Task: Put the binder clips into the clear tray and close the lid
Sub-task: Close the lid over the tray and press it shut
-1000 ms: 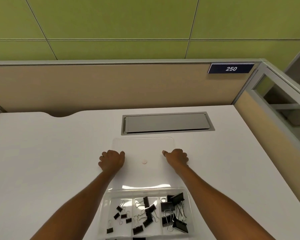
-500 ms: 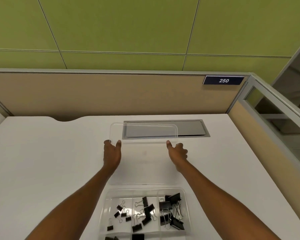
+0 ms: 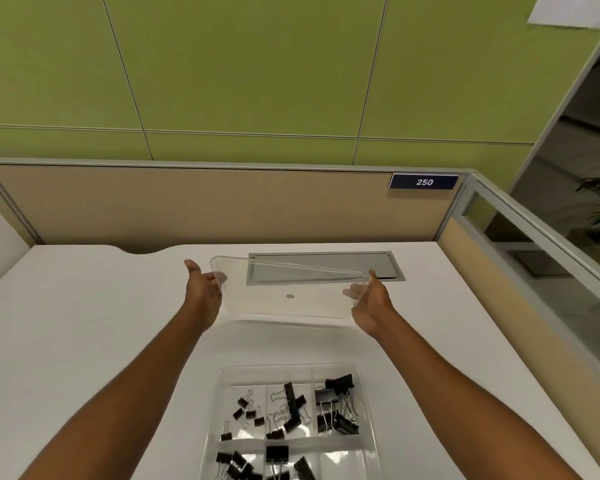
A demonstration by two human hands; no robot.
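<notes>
A clear plastic lid (image 3: pixel 288 292) is held up above the white desk, tilted with its far edge raised. My left hand (image 3: pixel 203 289) holds its left edge and my right hand (image 3: pixel 369 299) holds its right edge, fingers wrapped round the rim. Nearer to me, the clear tray (image 3: pixel 364 375) lies open on the desk, divided into compartments. Several black binder clips (image 3: pixel 291 410) of different sizes lie in its compartments. The tray's near end is cut off by the frame.
A grey cable hatch (image 3: pixel 326 268) is set into the desk (image 3: pixel 84 323) behind the lid. A beige partition with a "250" sign (image 3: pixel 424 182) closes the far side, and a glass-topped partition (image 3: pixel 534 271) runs along the right.
The lid lay flat on the desk under both hands; now both hands have lifted it off the desk and tilted it up. The camera view has tipped upward.
</notes>
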